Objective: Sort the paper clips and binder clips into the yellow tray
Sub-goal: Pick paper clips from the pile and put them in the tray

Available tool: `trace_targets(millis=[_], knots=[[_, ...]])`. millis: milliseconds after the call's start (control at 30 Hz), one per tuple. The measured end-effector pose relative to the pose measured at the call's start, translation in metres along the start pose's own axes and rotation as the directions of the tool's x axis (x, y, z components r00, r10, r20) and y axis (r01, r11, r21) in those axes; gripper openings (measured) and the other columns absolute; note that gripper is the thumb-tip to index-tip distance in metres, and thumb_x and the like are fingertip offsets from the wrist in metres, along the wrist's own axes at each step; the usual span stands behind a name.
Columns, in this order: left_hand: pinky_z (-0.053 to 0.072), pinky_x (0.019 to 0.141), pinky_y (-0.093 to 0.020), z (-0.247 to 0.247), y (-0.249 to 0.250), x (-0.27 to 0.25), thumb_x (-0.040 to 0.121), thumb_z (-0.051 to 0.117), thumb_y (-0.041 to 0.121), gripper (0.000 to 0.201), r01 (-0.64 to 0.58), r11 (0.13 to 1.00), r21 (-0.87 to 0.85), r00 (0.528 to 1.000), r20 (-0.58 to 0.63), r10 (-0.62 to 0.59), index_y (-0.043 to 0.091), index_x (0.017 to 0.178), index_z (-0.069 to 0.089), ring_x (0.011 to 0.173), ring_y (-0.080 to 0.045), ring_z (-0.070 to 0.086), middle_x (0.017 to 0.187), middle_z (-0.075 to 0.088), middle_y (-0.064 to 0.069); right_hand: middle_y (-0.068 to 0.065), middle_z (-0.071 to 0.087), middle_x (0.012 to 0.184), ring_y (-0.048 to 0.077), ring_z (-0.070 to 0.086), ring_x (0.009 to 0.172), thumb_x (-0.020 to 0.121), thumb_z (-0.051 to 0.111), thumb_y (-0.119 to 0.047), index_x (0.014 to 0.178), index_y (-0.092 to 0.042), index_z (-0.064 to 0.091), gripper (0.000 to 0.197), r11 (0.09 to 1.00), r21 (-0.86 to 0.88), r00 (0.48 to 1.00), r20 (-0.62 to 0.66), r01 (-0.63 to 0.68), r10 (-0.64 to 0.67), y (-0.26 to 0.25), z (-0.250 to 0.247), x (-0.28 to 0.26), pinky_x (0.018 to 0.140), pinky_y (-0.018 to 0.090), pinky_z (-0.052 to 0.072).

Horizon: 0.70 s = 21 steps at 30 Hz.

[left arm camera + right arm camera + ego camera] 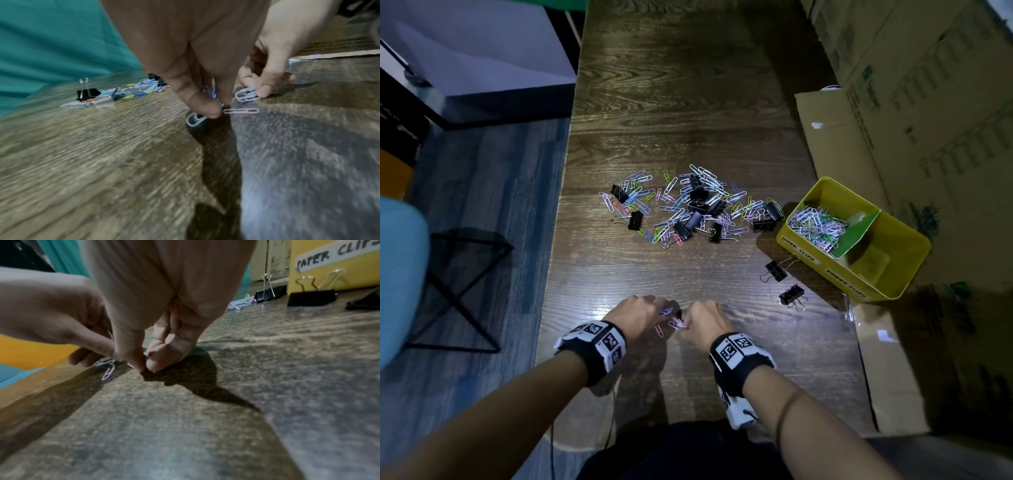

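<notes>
Left hand (635,313): pinches paper clips low over the bench (688,102), gathering strays.
Right hand (705,322): pinches a small bunch (246,95) likewise.
Pile (688,205): mixed, unsorted, mid-bench.
Yellow tray (907,274): far right, paper clips inside its labelled compartment.

Tray (822,263) right of clip pile (688,205)

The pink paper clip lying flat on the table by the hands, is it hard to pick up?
Probably fiddly: the pink paper clip is thin wire lying flat on the smooth table, so it may slide when pushed. It looks very light. It shouldn't roll.
</notes>
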<state>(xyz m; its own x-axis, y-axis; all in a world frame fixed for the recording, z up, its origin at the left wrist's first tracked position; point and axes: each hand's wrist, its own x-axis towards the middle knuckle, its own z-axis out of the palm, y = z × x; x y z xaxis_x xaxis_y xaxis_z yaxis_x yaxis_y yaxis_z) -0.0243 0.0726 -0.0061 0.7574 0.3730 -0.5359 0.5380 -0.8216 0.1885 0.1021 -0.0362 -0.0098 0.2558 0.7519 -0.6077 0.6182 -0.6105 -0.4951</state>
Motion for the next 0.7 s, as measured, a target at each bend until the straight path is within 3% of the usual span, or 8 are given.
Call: trace_targets(millis=[133, 200, 267, 333, 400, 500, 567, 700], knots=[[0.042, 0.069, -0.035, -0.006, -0.014, 0.007, 0.088, 0.056, 0.037, 0.027, 0.025, 0.977, -0.21, 1.0, -0.002, -0.026, 0.011, 0.083, 0.053, 0.081, -0.034, 0.06, 0.082, 0.065, -0.015, 0.011, 0.065, 0.076, 0.027, 0.064, 0.07, 0.073, 0.069, -0.021, 0.071, -0.008, 0.071, 0.014, 0.997, 0.07, 1.0, 0.01, -0.029, 0.028, 0.004, -0.001, 0.002, 0.066, 0.032, 0.055], [0.042, 0.056, -0.028, -0.008, -0.019, 0.011, 0.083, 0.064, 0.031, 0.026, 0.09, 0.928, -0.362, 0.996, 0.041, -0.08, 0.017, 0.069, 0.047, 0.06, -0.026, 0.059, 0.061, 0.06, -0.007, 0.009, 0.067, 0.076, 0.025, 0.065, 0.07, 0.07, 0.074, -0.021, 0.067, -0.01, 0.071, 0.013, 0.992, 0.12, 0.999, 0.016, -0.039, 0.037, 0.008, -0.002, 0.004, 0.067, 0.032, 0.056], [0.039, 0.043, -0.021, -0.012, -0.021, 0.016, 0.082, 0.068, 0.023, 0.032, 0.155, 0.824, -0.545, 0.988, 0.103, -0.118, 0.017, 0.062, 0.044, 0.04, -0.02, 0.053, 0.045, 0.056, -0.002, 0.005, 0.069, 0.074, 0.02, 0.064, 0.068, 0.07, 0.077, -0.02, 0.062, -0.014, 0.068, 0.013, 0.974, 0.222, 0.999, 0.025, -0.036, 0.032, 0.012, -0.005, 0.003, 0.069, 0.031, 0.056], [0.036, 0.038, -0.019, -0.021, -0.022, 0.023, 0.081, 0.07, 0.018, 0.031, 0.192, 0.698, -0.69, 0.981, 0.128, -0.144, 0.013, 0.063, 0.045, 0.033, -0.017, 0.05, 0.041, 0.056, -0.003, 0.004, 0.069, 0.075, 0.014, 0.06, 0.063, 0.072, 0.078, -0.017, 0.066, -0.016, 0.067, 0.012, 0.925, 0.378, 0.999, 0.035, -0.048, 0.038, 0.017, -0.013, -0.002, 0.067, 0.03, 0.055], [0.036, 0.033, -0.018, -0.035, -0.017, 0.033, 0.08, 0.07, 0.011, 0.029, 0.211, 0.536, -0.817, 0.976, 0.143, -0.166, 0.009, 0.066, 0.044, 0.03, -0.016, 0.049, 0.041, 0.056, -0.006, 0.007, 0.069, 0.075, 0.012, 0.058, 0.058, 0.075, 0.075, -0.011, 0.075, -0.009, 0.068, 0.008, 0.841, 0.539, 0.998, 0.019, -0.054, 0.051, 0.024, -0.03, -0.009, 0.061, 0.028, 0.054], [0.037, 0.031, -0.017, -0.071, 0.006, 0.052, 0.079, 0.067, 0.003, 0.028, 0.137, 0.357, -0.924, 0.988, 0.103, -0.113, 0.008, 0.067, 0.043, 0.028, -0.013, 0.047, 0.041, 0.056, -0.007, 0.005, 0.069, 0.068, 0.012, 0.058, 0.052, 0.077, 0.074, -0.003, 0.076, -0.009, 0.069, 0.008, 0.663, 0.748, 0.993, -0.081, 0.003, 0.086, 0.035, -0.065, -0.024, 0.051, 0.021, 0.052], [0.037, 0.032, -0.017, -0.1, 0.032, 0.069, 0.08, 0.066, 0.003, 0.024, 0.049, 0.328, -0.944, 0.998, 0.035, -0.048, 0.007, 0.066, 0.047, 0.029, -0.011, 0.046, 0.04, 0.055, -0.004, -0.001, 0.067, 0.058, 0.01, 0.056, 0.046, 0.076, 0.075, -0.002, 0.07, -0.011, 0.068, 0.012, 0.566, 0.82, 0.969, -0.201, 0.086, 0.144, 0.043, -0.093, -0.034, 0.05, 0.021, 0.049], [0.034, 0.034, -0.017, -0.149, 0.092, 0.112, 0.083, 0.066, 0.007, 0.02, -0.12, 0.284, -0.951, 0.993, -0.109, 0.053, 0.005, 0.067, 0.053, 0.031, -0.012, 0.043, 0.042, 0.055, -0.003, -0.003, 0.063, 0.05, 0.008, 0.052, 0.041, 0.076, 0.072, 0.002, 0.066, -0.012, 0.067, 0.018, 0.481, 0.831, 0.876, -0.425, 0.278, 0.229, 0.059, -0.157, -0.055, 0.052, 0.021, 0.05]])
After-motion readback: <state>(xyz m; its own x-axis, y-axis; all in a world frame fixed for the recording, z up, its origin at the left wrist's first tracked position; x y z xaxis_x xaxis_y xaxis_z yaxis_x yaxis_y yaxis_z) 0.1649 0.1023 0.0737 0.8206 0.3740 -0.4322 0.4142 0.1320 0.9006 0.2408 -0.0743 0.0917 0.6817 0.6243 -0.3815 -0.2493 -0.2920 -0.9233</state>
